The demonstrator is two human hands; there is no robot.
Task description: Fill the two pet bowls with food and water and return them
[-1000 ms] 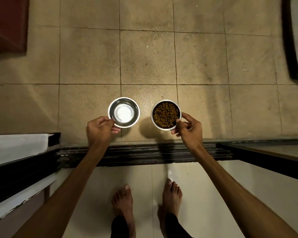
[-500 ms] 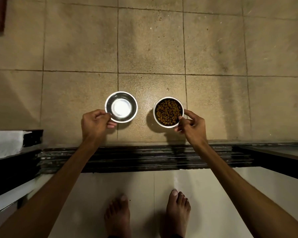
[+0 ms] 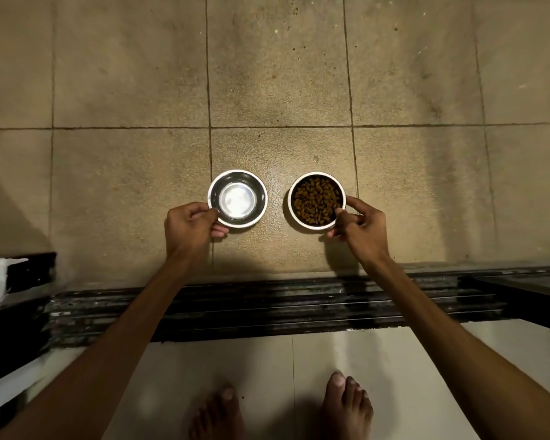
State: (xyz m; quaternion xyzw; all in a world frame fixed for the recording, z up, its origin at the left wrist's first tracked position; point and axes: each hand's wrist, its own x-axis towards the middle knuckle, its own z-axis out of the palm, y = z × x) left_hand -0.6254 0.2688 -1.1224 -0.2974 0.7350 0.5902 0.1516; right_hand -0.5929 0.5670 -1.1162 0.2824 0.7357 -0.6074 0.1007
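**Two filled pet bowls being set down on the outdoor tiles**

Two round steel bowls sit side by side, a little apart, on the brown tiled floor [image 3: 124,192] just beyond a dark sliding-door track [image 3: 273,309]. The water bowl [image 3: 237,197], on the left, shows a bright, shiny bottom; it seems to hold clear water, though the level is hard to make out. The food bowl [image 3: 316,200], on the right, is filled with brown kibble.

The person leans over from inside, both arms stretched across the track. The left hand [image 3: 189,227] pinches the near rim of the water bowl, thumb on top and fingers curled under its edge. The right hand [image 3: 362,231] pinches the near rim of the food bowl, thumb and fingertips closed on it. Two bare feet stand on the pale indoor floor [image 3: 394,360] below.

This looks like the final step: both bowls are filled and being returned to their place. Whether they rest fully on the tiles cannot be told. The next move calls for letting go gently and level, so no water spills.

No brand, label or writing is readable anywhere.
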